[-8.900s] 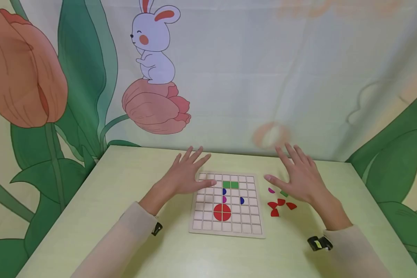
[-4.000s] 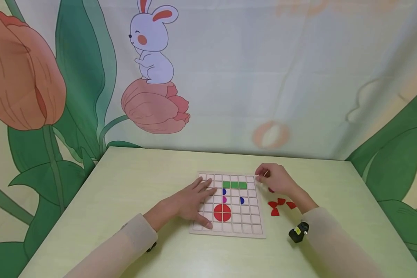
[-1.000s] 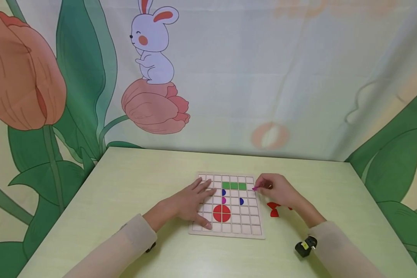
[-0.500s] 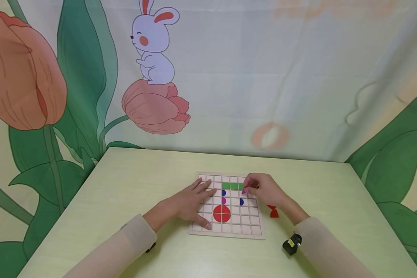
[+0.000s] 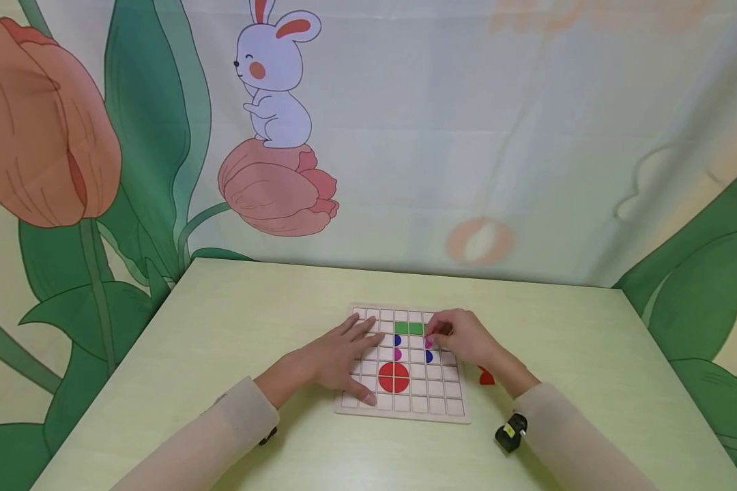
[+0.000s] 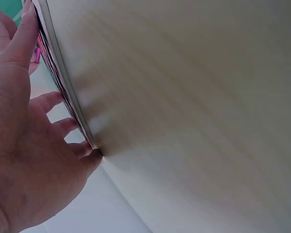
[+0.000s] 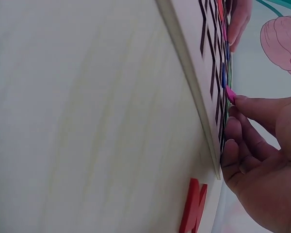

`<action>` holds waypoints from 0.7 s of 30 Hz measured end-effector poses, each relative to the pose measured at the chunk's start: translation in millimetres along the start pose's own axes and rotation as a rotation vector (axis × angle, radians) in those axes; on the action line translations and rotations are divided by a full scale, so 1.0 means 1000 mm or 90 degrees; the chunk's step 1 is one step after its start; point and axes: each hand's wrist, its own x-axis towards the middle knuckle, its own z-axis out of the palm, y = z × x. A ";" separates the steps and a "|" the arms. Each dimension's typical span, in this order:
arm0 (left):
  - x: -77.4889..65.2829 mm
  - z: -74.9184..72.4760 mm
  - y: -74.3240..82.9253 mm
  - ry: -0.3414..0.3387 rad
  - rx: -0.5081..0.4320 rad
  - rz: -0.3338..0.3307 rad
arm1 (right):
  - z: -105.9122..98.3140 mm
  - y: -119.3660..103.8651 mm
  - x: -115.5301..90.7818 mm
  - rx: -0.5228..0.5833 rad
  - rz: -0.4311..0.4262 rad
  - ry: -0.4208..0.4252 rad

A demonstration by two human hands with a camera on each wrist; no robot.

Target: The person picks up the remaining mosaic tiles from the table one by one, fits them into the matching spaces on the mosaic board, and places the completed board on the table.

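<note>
A pale square grid board (image 5: 417, 404) lies on the table. My left hand (image 5: 334, 356) rests on its left side with fingers spread, the fingertips reaching over the squares. My right hand (image 5: 467, 335) pinches a magenta half-circle piece (image 7: 230, 94) between thumb and index finger, right at a grid square just behind the right-hand blue half-circle (image 5: 428, 356). Another blue half-circle (image 5: 397, 340) and a magenta half-circle (image 5: 398, 354) sit in the middle column. Behind them runs a row of green squares (image 5: 409, 329), partly covered by the right hand. Red quarter pieces (image 5: 394, 377) form a full circle nearer me.
Loose red pieces (image 5: 487, 376) lie on the table right of the board, partly hidden by my right hand and forearm; two show in the right wrist view. A printed curtain (image 5: 393, 136) with a rabbit and tulips hangs behind the table's far edge.
Since the first frame, my left hand has come down on the board and a third green square was laid. In the last second my right hand brought the magenta half-circle leftward over the grid.
</note>
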 end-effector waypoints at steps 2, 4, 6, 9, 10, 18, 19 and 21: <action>0.000 0.000 0.000 0.000 -0.001 -0.001 | 0.001 0.000 0.000 -0.004 0.009 0.003; 0.000 0.001 0.000 0.000 -0.002 -0.001 | 0.002 -0.001 0.000 -0.009 0.016 0.005; 0.000 0.001 0.000 0.001 -0.002 -0.001 | 0.002 -0.001 -0.001 -0.013 0.017 0.007; 0.000 0.001 0.000 0.001 -0.002 -0.003 | 0.004 -0.001 0.000 -0.018 0.019 0.009; 0.000 0.001 0.000 0.001 -0.003 -0.003 | 0.004 -0.001 0.000 -0.018 0.021 0.009; -0.001 -0.001 0.001 -0.001 -0.003 -0.003 | -0.002 -0.004 -0.001 -0.023 0.017 0.006; -0.001 -0.001 0.001 0.000 -0.003 -0.003 | -0.006 -0.005 -0.002 -0.024 0.016 0.008; -0.001 0.000 0.001 0.000 -0.002 -0.003 | -0.015 -0.007 -0.005 -0.026 0.015 0.018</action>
